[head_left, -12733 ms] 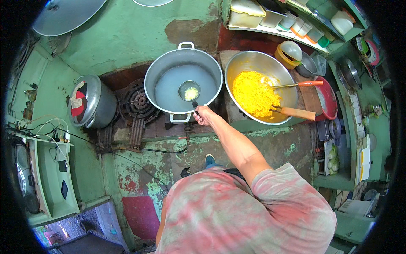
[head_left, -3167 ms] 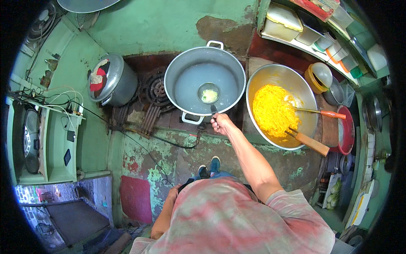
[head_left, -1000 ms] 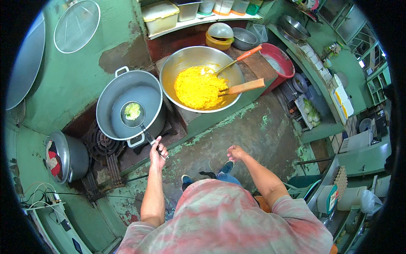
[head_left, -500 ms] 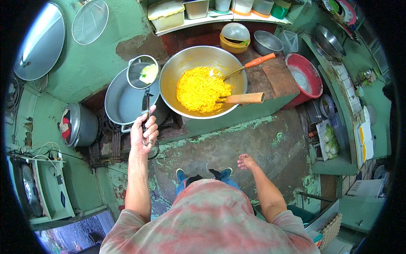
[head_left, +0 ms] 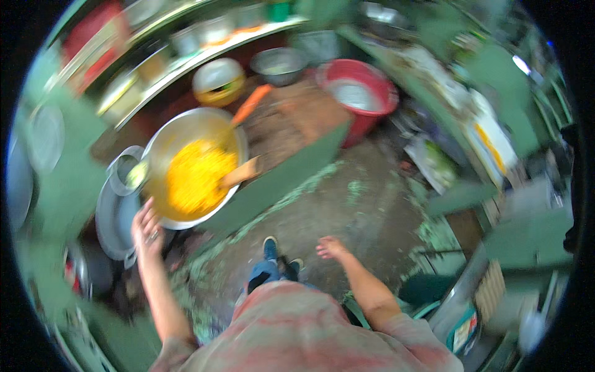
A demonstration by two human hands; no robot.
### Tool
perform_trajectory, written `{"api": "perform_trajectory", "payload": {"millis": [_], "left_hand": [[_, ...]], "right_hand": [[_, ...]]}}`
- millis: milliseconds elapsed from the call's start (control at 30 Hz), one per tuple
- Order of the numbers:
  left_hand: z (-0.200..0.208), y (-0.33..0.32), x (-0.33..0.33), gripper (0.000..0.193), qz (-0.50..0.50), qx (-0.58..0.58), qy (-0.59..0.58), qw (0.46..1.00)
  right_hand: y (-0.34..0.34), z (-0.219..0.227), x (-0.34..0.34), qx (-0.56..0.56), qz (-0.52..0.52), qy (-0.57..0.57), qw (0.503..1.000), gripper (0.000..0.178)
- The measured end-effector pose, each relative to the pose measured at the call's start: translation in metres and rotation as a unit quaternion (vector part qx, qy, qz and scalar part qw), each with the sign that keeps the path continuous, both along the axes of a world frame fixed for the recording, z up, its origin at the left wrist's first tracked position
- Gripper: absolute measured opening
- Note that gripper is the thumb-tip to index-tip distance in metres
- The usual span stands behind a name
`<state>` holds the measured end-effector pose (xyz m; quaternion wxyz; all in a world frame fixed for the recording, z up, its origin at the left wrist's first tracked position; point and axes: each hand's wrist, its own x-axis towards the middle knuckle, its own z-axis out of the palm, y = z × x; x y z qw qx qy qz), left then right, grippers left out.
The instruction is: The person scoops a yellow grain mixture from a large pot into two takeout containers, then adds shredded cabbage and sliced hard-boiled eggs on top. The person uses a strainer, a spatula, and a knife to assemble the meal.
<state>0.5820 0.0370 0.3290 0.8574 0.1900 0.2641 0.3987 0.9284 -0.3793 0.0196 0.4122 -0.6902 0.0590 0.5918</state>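
Note:
My left hand (head_left: pixel 147 232) is stretched out by the near left rim of a large metal bowl (head_left: pixel 162 216), fingers extended and blurred, with nothing visible in it. Just beyond it, a round wire strainer (head_left: pixel 123 166) holding a pale green-white lump (head_left: pixel 136 176) lies over a grey metal pot (head_left: pixel 106 220), against the bowl. Yellow shredded food (head_left: pixel 193 177) fills the bowl's middle. An orange-handled utensil (head_left: pixel 251 105) and a wooden-handled tool (head_left: pixel 242 172) stick out of it. My right hand (head_left: pixel 331 248) hangs over the floor, loosely open and without anything in it.
A red tub (head_left: pixel 387 102) stands right of the brown counter (head_left: pixel 297 111). Behind the bowl are a yellow container (head_left: pixel 218 93) and a grey basin (head_left: pixel 279 65), below a shelf of tubs. Leafy vegetables (head_left: pixel 437 161) lie low at the right. A lidded pot (head_left: pixel 77 270) is at left.
My view has swung right, so the bowl and pot now appear farther left and tilted. My left hand has come off the strainer's handle. My right hand still hangs free.

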Motion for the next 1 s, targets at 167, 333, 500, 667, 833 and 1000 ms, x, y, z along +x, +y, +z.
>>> {"api": "perform_trajectory", "payload": {"millis": [167, 333, 500, 667, 833, 1000], "left_hand": [[-0.003, 0.002, 0.040, 0.033, 0.061, 0.002, 0.019, 0.998], [0.020, -0.036, 0.134, 0.039, 0.010, 0.058, -0.034, 0.998], [0.063, -0.075, 0.301, 0.044, -0.152, 0.078, -0.104, 0.980], [0.078, -0.099, 0.501, 0.046, -0.303, -0.011, -0.135, 0.943], [0.072, -0.138, 0.681, 0.044, -0.452, -0.052, -0.102, 0.885], [0.064, -0.212, 0.819, 0.043, -0.542, -0.001, -0.095, 0.835]], "right_hand": [[0.000, 0.006, 0.046, 0.021, -0.010, -0.019, 1.000, 0.034], [0.036, 0.019, 0.122, 0.035, -0.004, -0.048, 0.998, 0.032], [0.046, 0.041, 0.210, 0.071, -0.057, -0.065, 0.994, 0.032], [-0.011, 0.065, 0.302, 0.060, -0.169, -0.103, 0.978, 0.036], [-0.114, 0.081, 0.348, 0.117, -0.373, -0.098, 0.915, 0.032], [-0.199, 0.096, 0.383, 0.083, -0.474, -0.117, 0.869, 0.029]]}}
